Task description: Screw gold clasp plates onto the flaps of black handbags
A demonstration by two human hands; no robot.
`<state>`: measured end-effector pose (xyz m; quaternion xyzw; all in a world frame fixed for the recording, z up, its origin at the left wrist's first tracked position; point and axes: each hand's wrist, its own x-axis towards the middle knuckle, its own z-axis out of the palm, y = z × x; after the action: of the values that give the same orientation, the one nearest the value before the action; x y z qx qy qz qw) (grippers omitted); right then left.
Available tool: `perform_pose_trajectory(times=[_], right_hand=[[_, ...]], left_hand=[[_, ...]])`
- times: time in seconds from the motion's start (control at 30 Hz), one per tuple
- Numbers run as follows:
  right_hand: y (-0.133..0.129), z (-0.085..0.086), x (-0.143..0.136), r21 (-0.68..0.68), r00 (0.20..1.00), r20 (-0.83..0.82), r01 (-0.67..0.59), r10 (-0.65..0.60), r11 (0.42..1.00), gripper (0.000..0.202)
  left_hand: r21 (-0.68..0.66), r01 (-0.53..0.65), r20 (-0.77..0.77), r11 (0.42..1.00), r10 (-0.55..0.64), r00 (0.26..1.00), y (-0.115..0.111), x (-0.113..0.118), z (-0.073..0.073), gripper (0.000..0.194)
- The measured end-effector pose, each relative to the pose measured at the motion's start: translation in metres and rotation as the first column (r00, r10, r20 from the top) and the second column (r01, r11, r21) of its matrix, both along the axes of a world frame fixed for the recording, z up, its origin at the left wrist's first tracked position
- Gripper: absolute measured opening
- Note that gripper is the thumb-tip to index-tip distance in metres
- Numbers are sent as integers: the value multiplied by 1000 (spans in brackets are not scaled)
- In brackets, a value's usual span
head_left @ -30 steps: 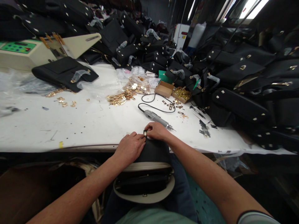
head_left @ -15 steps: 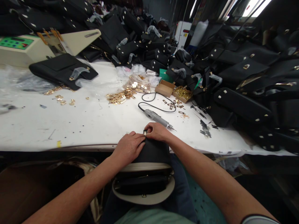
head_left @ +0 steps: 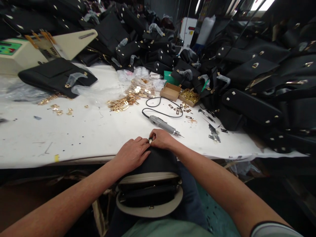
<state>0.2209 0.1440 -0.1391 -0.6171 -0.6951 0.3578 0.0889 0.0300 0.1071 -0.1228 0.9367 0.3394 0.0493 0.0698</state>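
Note:
A black handbag (head_left: pixel 160 161) with a pale lining lies across my lap against the table edge, its mouth open towards me. At its far end is a small black strap tab with a gold-coloured metal plate (head_left: pixel 150 141). My left hand (head_left: pixel 133 152) lies over the bag's left side, fingers closed together with their tips at the tab. From the right, my right hand (head_left: pixel 160 139) pinches the tab beside the plate; its fingertips are partly hidden. Just beyond my right hand, a grey electric screwdriver (head_left: pixel 163 124) lies on the table, its bit pointing right.
Gold metal plates (head_left: pixel 123 103) lie heaped on the white table (head_left: pixel 81 128). Behind stand an open cardboard box (head_left: pixel 170 91) and a box of small gold pieces (head_left: pixel 189 96). Black bags (head_left: pixel 249 105) pile up at right and back. A cream machine (head_left: pixel 22 56) stands left.
My view has shifted slightly, so the table things sit further left in the picture. Both hands stay at the strap tab, the left fingertips now closer in around the plate.

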Motion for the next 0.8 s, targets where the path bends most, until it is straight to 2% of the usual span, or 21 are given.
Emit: perform_pose_trajectory(times=[0.27,0.37,0.57,0.8], right_hand=[[-1,2,9,-28,989,-147,-7,2,1000,29],[1,0,8,-49,989,-144,36,-43,998,21],[6,-5,2,11,989,-89,117,-115,993,10],[6,-2,6,-138,977,-164,110,-132,984,15]], left_hand=[[18,-38,46,999,38,998,-8,-2,-11,28],[6,-53,52,999,53,997,-9,0,-9,27],[-23,-57,36,998,58,998,-8,2,-2,26],[-9,-63,55,998,64,996,-9,1,-5,28]])
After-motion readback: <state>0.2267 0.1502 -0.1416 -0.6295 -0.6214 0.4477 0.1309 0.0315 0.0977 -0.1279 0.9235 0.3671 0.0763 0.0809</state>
